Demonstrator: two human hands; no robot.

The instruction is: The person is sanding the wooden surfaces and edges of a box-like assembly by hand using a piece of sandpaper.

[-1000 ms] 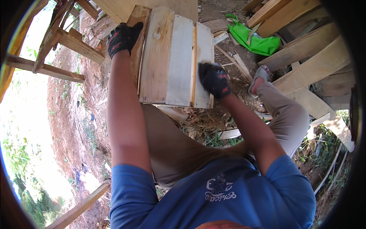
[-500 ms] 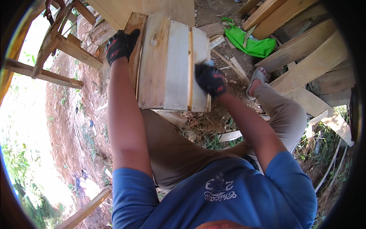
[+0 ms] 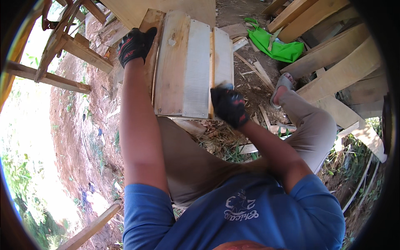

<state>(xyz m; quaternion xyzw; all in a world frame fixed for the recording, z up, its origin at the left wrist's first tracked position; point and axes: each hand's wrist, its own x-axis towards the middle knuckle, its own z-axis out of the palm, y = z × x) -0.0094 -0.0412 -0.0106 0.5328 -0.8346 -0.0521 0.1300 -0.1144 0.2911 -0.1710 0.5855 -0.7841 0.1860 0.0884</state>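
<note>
A panel of pale planks [image 3: 196,66], nailed near their ends, lies in front of my legs, with a gap between two of its right-hand planks. Along its left side runs a browner board [image 3: 153,25]. My left hand [image 3: 134,45], in a black glove with red marks, grips this board near its far end, the thumb stretched over the top. My right hand [image 3: 228,104], gloved alike, is closed at the near end of the rightmost plank. A small light-blue bit [image 3: 227,86] shows beyond its knuckles; blur and the glove hide what it is.
A bright green bag [image 3: 275,48] lies on the ground at the far right, beside stacked boards [image 3: 333,50]. Wood strips [image 3: 260,73] and shavings litter the dirt near my sandalled foot [image 3: 282,89]. A wooden frame [image 3: 79,52] stands at far left; a large sheet [image 3: 166,8] lies beyond the panel.
My right hand has moved down along the rightmost plank, toward me. My left hand keeps its hold on the board. The view has shifted slightly.
</note>
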